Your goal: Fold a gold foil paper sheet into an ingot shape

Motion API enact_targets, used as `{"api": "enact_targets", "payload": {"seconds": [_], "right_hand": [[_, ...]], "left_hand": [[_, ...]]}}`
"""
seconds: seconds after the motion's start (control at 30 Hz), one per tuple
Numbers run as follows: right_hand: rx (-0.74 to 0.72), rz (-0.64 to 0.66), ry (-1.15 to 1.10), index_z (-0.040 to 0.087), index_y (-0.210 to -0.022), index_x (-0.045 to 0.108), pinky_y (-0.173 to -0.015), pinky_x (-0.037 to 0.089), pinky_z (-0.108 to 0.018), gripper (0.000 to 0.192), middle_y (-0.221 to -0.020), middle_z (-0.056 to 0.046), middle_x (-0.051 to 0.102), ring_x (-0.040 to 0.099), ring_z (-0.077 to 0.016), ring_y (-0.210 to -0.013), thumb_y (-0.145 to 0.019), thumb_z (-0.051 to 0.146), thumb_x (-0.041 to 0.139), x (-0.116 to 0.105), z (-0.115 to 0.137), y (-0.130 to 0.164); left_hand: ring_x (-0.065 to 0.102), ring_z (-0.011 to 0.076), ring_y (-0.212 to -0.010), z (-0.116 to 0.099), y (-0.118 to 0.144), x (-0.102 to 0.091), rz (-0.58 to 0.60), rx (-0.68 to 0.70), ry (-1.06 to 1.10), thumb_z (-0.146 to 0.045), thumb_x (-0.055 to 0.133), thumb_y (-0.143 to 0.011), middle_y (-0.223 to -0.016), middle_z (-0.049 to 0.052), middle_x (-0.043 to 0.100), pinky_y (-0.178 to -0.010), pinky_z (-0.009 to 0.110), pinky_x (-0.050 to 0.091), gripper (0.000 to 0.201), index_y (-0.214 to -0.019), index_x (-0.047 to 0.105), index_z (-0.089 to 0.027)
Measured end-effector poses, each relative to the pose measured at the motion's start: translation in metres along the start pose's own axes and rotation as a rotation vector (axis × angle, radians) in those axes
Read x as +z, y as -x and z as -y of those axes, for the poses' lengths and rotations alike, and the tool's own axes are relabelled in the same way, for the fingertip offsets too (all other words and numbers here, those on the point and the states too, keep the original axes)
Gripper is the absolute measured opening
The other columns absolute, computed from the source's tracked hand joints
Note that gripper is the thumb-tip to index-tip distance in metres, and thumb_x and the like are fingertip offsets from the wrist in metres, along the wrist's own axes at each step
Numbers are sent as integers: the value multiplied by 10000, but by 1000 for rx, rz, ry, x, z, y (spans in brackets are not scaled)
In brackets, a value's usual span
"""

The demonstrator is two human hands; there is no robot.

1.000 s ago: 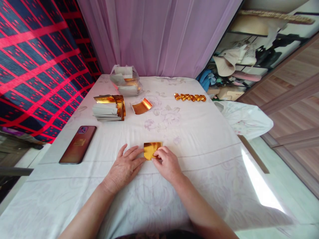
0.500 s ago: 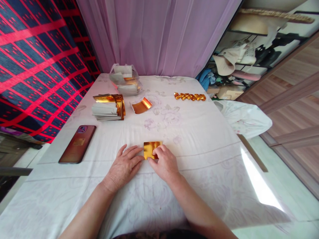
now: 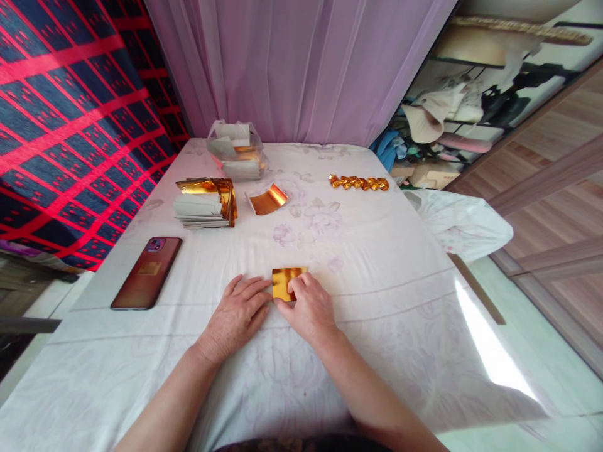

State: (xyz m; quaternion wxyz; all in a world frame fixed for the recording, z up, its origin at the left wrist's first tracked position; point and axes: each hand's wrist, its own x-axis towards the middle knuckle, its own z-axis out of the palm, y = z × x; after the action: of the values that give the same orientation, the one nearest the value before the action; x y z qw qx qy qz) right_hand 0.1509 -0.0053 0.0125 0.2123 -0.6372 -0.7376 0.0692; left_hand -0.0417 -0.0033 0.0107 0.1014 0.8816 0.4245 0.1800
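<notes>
A folded piece of gold foil paper (image 3: 281, 282) lies flat on the tablecloth in front of me. My right hand (image 3: 311, 309) covers its right and lower part, fingers curled in and pressing on it, thumb along the near edge. My left hand (image 3: 238, 312) rests palm down just left of the paper, fingers stretched out, the tips close to its left edge. Farther off, a single curved gold foil sheet (image 3: 267, 200) lies beside a stack of foil paper (image 3: 202, 210) with grey backs showing.
A brown phone (image 3: 147, 273) lies on the left of the cloth-covered table (image 3: 377, 276). Behind the stack is a clear plastic bag (image 3: 235, 150) of more sheets. A row of folded gold pieces (image 3: 358, 182) lies at the back right. A white bag (image 3: 466, 223) hangs by the right edge.
My right thumb has slid slightly left along the paper's near edge. The left hand and the paper have hardly moved.
</notes>
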Motion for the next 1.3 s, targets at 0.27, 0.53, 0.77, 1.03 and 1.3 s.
{"api": "enact_targets", "payload": {"seconds": [0.27,0.53,0.77,1.03,1.3], "right_hand": [[35,49,-38,222,-762,596,-680,437,-289,182,-830,-17,591,588,-187,-800,-730,331,739,-2,0,-1],[5,106,-276,211,-803,607,-710,467,-277,136,-858,-3,595,580,-141,-736,-735,159,713,-4,-15,-1],[-25,166,-443,205,-849,633,-704,499,-248,185,-896,-6,595,590,-110,-727,-753,49,606,-2,-28,-2],[-89,169,-513,212,-864,642,-681,487,-231,360,-924,-5,616,580,-105,-722,-685,-58,487,-2,-39,-2],[-86,90,-440,202,-806,614,-729,491,-272,118,-871,-20,593,593,-144,-776,-772,90,605,-1,-27,1]], "left_hand": [[532,269,-1272,-2,-1,4,12,26,-27,-231,462,-958,-1309,58,651,-1132,553,278,316,-1232,620,-241],[532,279,-1270,-3,-2,3,37,2,-29,-248,475,-951,-1297,51,659,-1131,570,256,296,-1199,638,-237],[528,270,-1273,-1,-2,3,41,2,-14,-263,472,-956,-1300,41,658,-1144,554,246,302,-1209,636,-252],[536,284,-1263,0,-1,4,30,25,-43,-261,468,-967,-1302,42,656,-1105,589,283,302,-1215,639,-279],[510,296,-1293,2,2,1,58,92,-77,-238,514,-933,-1347,28,624,-1109,621,247,318,-1189,664,-351]]}}
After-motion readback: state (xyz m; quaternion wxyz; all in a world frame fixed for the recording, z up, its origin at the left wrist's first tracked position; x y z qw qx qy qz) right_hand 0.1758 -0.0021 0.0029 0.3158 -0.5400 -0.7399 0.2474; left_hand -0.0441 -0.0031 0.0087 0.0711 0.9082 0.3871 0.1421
